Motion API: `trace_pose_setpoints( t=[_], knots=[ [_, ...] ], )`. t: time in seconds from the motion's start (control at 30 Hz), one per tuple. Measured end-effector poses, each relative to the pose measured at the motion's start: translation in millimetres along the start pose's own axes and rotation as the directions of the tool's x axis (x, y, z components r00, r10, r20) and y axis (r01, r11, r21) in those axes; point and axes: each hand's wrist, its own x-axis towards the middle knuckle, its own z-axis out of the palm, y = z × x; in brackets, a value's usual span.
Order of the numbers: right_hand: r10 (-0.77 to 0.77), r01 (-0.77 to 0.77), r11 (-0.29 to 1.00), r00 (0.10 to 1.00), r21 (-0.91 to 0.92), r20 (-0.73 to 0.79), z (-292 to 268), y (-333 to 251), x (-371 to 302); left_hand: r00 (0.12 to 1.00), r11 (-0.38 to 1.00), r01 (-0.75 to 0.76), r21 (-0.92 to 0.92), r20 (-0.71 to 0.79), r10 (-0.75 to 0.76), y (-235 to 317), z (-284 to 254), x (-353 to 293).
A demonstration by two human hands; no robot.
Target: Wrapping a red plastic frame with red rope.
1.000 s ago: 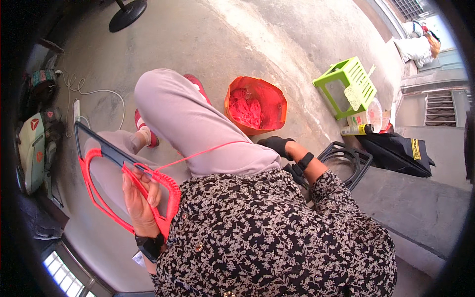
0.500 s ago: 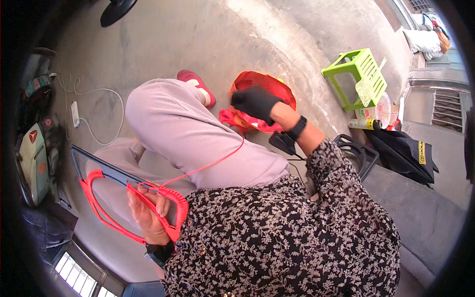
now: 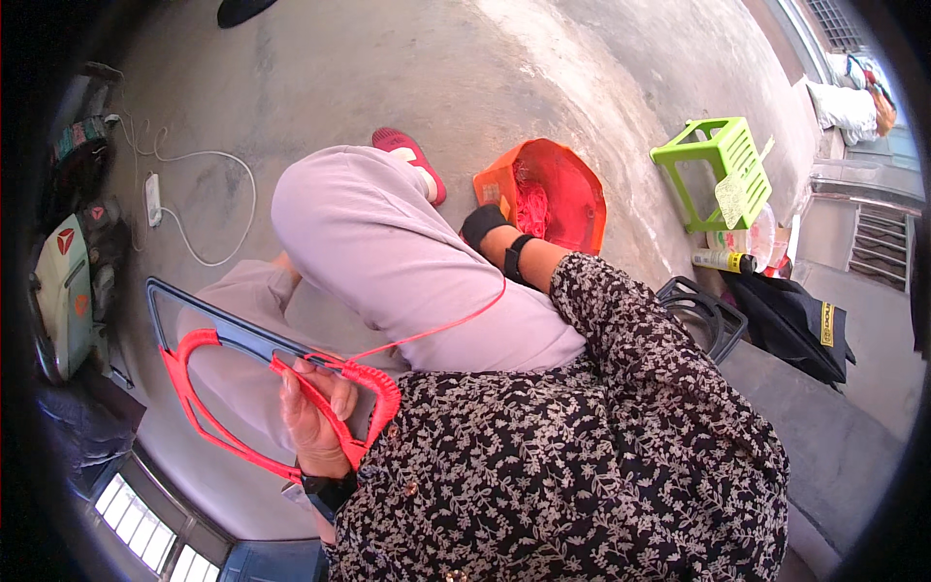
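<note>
My left hand (image 3: 317, 407) is closed on a dark grey frame (image 3: 233, 328) with curved inner bars, partly wrapped in red cord. The frame stands tilted over my left thigh and lap. A strand of red cord (image 3: 436, 332) runs from the wrapped part across my trouser leg and drops out of sight past the thigh. My right hand (image 3: 483, 227), in a black glove, is lowered between my knee and an orange-red bag (image 3: 590, 194). Its fingers are hidden. Loose red cord (image 3: 531, 209) lies bunched inside the bag's opening.
A green plastic stool (image 3: 713, 175) stands at the right, with a yellow-and-black can (image 3: 722, 260) beside it. Another black frame (image 3: 713, 315) and a black bag (image 3: 790, 320) lie nearer. A power strip (image 3: 153, 200) with white cable is on the left floor.
My right hand has moved down and left from above the bag to beside my knee. The bag's opening shows more now. My left hand keeps hold of the frame.
</note>
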Motion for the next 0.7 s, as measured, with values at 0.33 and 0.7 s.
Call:
trace_pose_setpoints(
  t=[0.33,0.7],
  knots=[
    [0.076,-0.068,0.945,0.997,0.321,-0.014,83,69,1,0.989,0.998,0.007,-0.066,0.149,0.003,0,-26,2],
    [-0.255,0.565,0.625,0.800,0.539,-0.543,-43,132,-74,0.991,0.997,-0.018,-0.073,0.128,0.027,-4,-22,1]
  ],
)
